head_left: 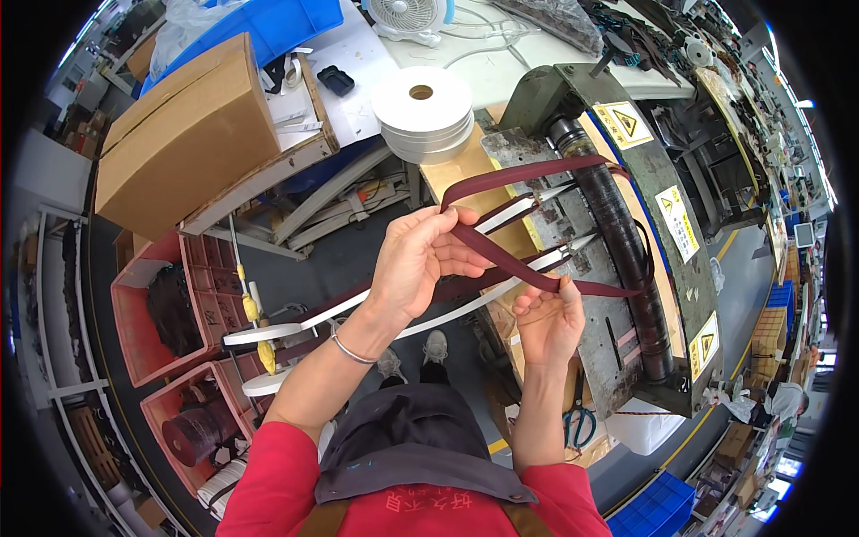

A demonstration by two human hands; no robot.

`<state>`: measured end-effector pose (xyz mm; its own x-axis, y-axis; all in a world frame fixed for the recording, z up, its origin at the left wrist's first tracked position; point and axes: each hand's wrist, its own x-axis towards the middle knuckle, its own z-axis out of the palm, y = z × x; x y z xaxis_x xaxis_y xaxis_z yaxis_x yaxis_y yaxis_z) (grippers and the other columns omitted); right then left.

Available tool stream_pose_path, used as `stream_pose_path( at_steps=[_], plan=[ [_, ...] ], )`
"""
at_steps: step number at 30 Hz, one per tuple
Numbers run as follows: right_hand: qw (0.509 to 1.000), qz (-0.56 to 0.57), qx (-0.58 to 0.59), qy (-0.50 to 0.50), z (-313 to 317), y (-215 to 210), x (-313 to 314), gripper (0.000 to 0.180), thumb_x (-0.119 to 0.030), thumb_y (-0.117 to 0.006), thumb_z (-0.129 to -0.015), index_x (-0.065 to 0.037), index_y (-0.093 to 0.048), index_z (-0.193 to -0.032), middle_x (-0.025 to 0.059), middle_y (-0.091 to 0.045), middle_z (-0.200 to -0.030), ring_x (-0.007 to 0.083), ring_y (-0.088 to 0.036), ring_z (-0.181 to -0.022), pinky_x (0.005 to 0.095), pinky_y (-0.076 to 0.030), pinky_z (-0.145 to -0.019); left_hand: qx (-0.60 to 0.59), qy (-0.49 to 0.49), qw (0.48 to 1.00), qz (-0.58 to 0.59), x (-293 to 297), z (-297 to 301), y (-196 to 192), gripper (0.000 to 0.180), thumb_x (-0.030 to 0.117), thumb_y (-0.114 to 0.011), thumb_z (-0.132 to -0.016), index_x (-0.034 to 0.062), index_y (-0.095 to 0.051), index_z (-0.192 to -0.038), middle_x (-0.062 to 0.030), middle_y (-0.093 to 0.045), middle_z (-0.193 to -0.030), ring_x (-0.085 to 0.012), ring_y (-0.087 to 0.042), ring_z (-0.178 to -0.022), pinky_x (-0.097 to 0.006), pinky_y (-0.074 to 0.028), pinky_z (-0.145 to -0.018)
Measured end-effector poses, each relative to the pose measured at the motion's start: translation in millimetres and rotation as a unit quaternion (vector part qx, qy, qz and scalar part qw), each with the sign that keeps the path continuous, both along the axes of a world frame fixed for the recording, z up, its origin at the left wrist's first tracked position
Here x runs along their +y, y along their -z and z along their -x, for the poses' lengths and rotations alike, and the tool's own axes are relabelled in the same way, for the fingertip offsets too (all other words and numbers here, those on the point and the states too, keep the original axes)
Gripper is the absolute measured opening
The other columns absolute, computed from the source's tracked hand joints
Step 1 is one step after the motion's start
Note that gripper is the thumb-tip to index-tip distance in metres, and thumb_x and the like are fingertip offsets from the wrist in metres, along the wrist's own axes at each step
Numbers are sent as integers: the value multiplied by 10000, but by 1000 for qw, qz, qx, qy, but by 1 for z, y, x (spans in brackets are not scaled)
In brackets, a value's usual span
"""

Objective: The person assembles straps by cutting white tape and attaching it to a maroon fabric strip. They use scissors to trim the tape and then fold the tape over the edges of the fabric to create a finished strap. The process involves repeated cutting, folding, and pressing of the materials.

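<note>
A long maroon fabric strap (537,167) forms a loop that reaches over and around the dark roller (616,242) of a machine. My left hand (419,255) pinches the strap between thumb and fingers at the loop's near left end. On the right, my right hand (548,324) grips the strap's lower run between thumb and fingertips. Beneath the strap, two white tapes (512,213) with maroon strips run through metal guides on the machine's bed (528,148) toward the roller. Their tails pass under my left forearm.
Stacked white tape rolls (425,112) stand beyond the machine's bed. A cardboard box (188,134) sits on the left table. Red crates (157,309) and a rod with yellow pieces (266,355) are at the left. Dark-handled scissors (580,425) hang near my right forearm.
</note>
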<state>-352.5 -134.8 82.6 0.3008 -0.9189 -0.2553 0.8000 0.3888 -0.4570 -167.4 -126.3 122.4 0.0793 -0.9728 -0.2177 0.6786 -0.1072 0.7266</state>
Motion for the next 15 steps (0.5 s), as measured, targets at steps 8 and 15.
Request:
stream_pose_path(
  at_steps=[8,15],
  plan=[
    [1000,16,0,-9,-1,2,-1,297,-252,-392,-887,-9,-560,-853,134,-607,-734,241,-591,-609,336,-485,-568,20,18,1000,7,3,-3,-1,271,185,-415,-869,-47,-536,-939,-170,-615,-774,-232,-633,-661,-290,-529,-591],
    [1000,13,24,-14,-3,5,1,295,-251,-401,-878,-4,-559,-849,127,-606,-730,240,-589,-609,329,-486,-567,4,24,1000,4,3,-8,2,275,201,-421,-872,-38,-532,-950,-172,-618,-779,-235,-634,-663,-296,-531,-583]
  ],
)
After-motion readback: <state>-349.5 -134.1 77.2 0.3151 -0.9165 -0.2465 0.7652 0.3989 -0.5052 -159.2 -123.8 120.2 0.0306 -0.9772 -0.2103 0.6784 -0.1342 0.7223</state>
